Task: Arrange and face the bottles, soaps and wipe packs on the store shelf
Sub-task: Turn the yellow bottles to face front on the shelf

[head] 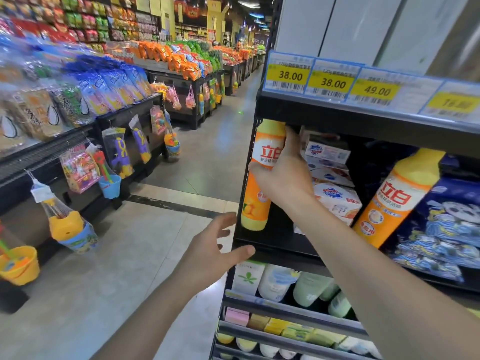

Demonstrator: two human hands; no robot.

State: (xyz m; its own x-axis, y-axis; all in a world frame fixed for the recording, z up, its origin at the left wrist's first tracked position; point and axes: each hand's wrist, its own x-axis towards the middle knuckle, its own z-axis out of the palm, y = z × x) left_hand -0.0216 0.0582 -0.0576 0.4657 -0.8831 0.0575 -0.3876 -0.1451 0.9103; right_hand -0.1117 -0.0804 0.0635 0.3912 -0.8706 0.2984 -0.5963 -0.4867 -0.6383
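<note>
A: Where's the orange-and-yellow plastic detergent bottle?
B: At the black metal shelf's left end, gripped by the right hand. The left hand hovers spread below it. Two such bottles; the second bottle leans further right.

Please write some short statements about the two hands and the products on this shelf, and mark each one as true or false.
1. The right hand grips the orange bottle at the shelf's left end. True.
2. The left hand holds a soap box. False: it is open and holds nothing, near the shelf edge.
3. Stacked soap boxes sit right of the gripped bottle. True.
4. The second orange bottle stands perfectly upright. False: it leans.
5. Two price tags read 38.00. True.
6. The dark blue pack lies on the floor. False: it is on the shelf.
</note>
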